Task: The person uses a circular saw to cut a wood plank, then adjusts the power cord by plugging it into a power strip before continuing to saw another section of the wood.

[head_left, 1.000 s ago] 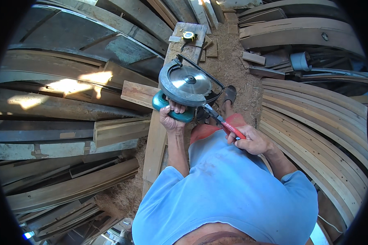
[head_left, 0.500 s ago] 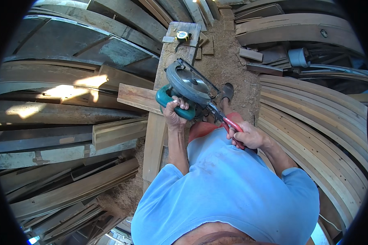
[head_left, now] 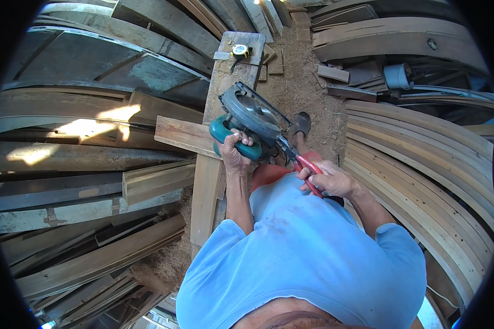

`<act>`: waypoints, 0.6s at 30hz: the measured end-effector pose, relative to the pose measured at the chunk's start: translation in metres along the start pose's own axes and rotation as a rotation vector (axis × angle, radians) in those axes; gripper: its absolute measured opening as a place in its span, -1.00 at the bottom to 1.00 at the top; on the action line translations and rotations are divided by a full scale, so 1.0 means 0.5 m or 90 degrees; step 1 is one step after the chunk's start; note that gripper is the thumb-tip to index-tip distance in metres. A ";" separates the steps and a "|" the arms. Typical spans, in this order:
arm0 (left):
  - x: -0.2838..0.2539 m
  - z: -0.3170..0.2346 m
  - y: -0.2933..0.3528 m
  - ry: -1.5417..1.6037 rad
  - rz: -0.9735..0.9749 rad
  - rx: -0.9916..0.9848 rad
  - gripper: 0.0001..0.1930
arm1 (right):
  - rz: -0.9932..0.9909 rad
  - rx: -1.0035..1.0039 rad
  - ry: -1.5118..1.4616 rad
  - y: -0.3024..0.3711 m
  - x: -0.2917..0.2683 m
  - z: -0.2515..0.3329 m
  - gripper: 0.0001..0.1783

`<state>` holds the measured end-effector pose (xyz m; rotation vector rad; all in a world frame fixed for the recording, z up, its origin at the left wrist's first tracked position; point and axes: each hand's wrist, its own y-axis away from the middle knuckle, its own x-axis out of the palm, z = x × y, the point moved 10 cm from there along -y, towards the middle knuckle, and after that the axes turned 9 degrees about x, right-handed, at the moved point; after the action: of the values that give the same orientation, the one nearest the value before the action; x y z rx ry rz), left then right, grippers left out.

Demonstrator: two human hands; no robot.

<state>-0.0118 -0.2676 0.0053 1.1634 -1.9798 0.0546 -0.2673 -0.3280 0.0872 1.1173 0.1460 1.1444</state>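
My left hand is wrapped round the green handle of a circular saw, which is tilted so that its round blade and grey guard face up. In my right hand is a pair of pliers with red grips; the handles look spread a little. Their dark jaws touch the saw near its lower right end, though what they grip there is too small to tell. Beneath the saw a short wooden board lies across a narrow wooden bench.
A yellow and black tape measure rests on the bench's far end. Long planks are stacked along my right, and more timber fills the left. A grey-blue pipe piece sits among wood at the right. Sawdust covers the floor.
My right hand has loosened and shifted its fingers on the red plier handles, which have swung slightly. My left hand keeps the saw in nearly the same place. The whole view has shifted slightly.
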 end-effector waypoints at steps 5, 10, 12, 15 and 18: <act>-0.001 0.003 0.003 0.004 -0.014 0.000 -0.58 | -0.112 -0.058 0.359 0.015 -0.001 0.052 -0.75; 0.014 -0.002 0.008 -0.068 0.001 0.012 -0.47 | -0.162 -0.070 0.469 -0.007 -0.009 0.033 -0.85; 0.010 0.000 0.008 -0.079 0.000 0.013 -0.45 | -0.085 0.039 0.295 -0.029 -0.018 -0.027 -0.87; -0.001 -0.001 0.005 -0.075 0.001 0.013 -0.44 | -0.025 0.076 0.128 -0.034 -0.016 -0.059 -0.87; -0.004 -0.003 0.007 -0.067 0.005 0.014 -0.44 | 0.001 0.034 0.071 -0.048 -0.016 -0.083 -0.88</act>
<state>-0.0128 -0.2637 0.0064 1.1936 -2.0813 0.0198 -0.2806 -0.3076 0.0449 1.1015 0.2640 1.2115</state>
